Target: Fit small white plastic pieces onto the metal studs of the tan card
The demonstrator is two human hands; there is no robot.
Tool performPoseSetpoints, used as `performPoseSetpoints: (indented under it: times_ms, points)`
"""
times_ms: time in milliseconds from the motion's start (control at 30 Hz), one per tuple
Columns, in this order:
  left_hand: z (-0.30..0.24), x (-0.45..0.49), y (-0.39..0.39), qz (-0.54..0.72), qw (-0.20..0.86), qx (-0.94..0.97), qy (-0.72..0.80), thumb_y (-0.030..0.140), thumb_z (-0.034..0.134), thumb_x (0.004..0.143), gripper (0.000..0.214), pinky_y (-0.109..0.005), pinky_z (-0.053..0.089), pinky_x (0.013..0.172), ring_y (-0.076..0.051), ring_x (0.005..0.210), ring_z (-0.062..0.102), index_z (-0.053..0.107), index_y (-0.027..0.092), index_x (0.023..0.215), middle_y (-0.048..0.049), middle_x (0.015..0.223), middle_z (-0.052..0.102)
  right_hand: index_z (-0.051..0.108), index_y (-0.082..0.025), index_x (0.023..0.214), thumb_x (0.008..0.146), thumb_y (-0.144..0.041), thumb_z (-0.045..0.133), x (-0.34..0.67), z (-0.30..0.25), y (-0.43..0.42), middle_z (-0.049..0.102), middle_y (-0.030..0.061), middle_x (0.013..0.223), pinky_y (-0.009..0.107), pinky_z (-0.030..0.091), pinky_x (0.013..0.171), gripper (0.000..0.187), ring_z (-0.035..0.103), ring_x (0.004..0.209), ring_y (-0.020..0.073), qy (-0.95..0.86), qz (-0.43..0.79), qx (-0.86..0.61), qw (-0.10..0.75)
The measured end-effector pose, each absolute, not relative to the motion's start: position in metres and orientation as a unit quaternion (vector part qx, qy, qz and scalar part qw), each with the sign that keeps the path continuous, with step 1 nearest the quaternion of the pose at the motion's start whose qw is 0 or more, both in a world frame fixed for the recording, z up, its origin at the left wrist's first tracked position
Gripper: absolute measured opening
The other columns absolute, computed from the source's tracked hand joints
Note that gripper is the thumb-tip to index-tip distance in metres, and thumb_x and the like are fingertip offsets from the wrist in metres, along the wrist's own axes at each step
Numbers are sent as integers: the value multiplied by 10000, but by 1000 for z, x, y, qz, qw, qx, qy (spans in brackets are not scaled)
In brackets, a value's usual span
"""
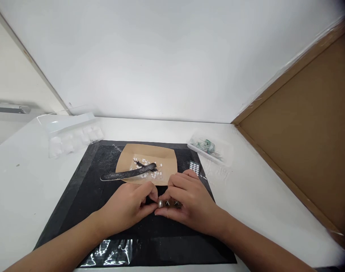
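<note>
A short strip with shiny, silvery rounded pieces is held low over the black mat. My right hand wraps its fingers and thumb around the strip from the right. My left hand is closed too, its thumb and finger pinching at the strip's left end. What kind of thing the strip is, I cannot tell. Just beyond my hands, a black curved nail file lies across a brown paper tray, overhanging its left edge. Under the file are many small white pieces and a thin dark item.
A dark card of white oval stickers lies beyond my right hand. At the back right, a clear box holds green and white bits. A clear compartment case stands back left. A white wall and a brown panel border the table.
</note>
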State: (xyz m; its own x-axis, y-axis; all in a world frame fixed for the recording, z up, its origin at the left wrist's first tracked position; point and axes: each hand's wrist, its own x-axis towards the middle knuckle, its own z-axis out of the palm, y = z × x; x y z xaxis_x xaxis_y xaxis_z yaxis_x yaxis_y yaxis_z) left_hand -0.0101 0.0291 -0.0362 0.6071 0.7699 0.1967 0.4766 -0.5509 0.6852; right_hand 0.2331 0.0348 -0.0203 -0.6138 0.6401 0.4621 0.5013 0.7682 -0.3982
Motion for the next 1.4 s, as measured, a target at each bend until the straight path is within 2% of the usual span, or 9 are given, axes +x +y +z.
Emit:
performPoseSetpoints:
  times_ms: [333, 500, 667, 800, 1000, 1100, 1233, 1400]
  points:
    - [-35, -10, 32, 263, 272, 864, 332, 195, 727, 985, 78, -220, 371, 574, -109, 615, 570, 653, 214, 999, 46, 766, 665, 696, -214, 823, 935, -496, 815, 232, -19, 33, 585, -30, 782, 346, 258, 775, 326, 534, 749, 158, -887, 124, -341, 284]
    - [-35, -10, 30, 259, 258, 878, 307, 195, 676, 1024, 30, -236, 466, 666, -134, 740, 679, 691, 220, 1028, 9, 901, 742, 707, -221, 848, 946, -519, 796, 232, -19, 33, 614, -27, 802, 346, 258, 775, 326, 532, 748, 157, -890, 116, -345, 273]
    - [-36, -11, 30, 249, 256, 885, 299, 204, 644, 1047, 78, -246, 515, 712, -143, 781, 712, 720, 217, 1036, -3, 920, 752, 691, -218, 826, 963, -493, 783, 232, -19, 33, 629, -26, 794, 353, 260, 772, 321, 540, 737, 153, -893, 106, -344, 270]
    - [-37, -11, 32, 254, 248, 892, 279, 218, 618, 1067, 111, -243, 527, 735, -140, 821, 714, 728, 219, 1066, -8, 947, 753, 702, -223, 858, 933, -522, 808, 233, -19, 34, 638, -32, 804, 358, 264, 774, 326, 564, 749, 152, -895, 110, -342, 264]
    - [-35, -12, 33, 269, 226, 902, 251, 206, 625, 1063, 123, -240, 546, 729, -128, 823, 730, 744, 223, 1090, -12, 1012, 768, 724, -213, 958, 821, -680, 840, 238, -9, 35, 657, -7, 872, 361, 286, 781, 501, 606, 791, 172, -894, 100, -337, 276]
    - [-31, -11, 32, 281, 179, 910, 246, 214, 625, 1063, 126, -260, 560, 722, -147, 841, 743, 750, 207, 1058, -34, 1059, 774, 725, -208, 977, 850, -570, 844, 242, -2, 37, 656, -7, 858, 362, 298, 776, 402, 613, 769, 166, -876, 79, -358, 313]
    - [-28, -6, 31, 288, 88, 921, 247, 180, 634, 1050, 156, -265, 518, 625, -131, 715, 692, 741, 184, 936, -28, 975, 764, 723, -208, 953, 858, -445, 823, 248, 5, 43, 647, -16, 804, 362, 315, 759, 274, 625, 744, 165, -847, 44, -386, 363]
    - [-26, -6, 27, 261, 19, 939, 221, 158, 577, 1074, 182, -284, 537, 635, -152, 723, 700, 714, 145, 955, -43, 934, 758, 723, -220, 926, 872, -394, 777, 252, 10, 47, 622, -27, 750, 366, 325, 739, 190, 627, 704, 161, -828, 20, -400, 393]
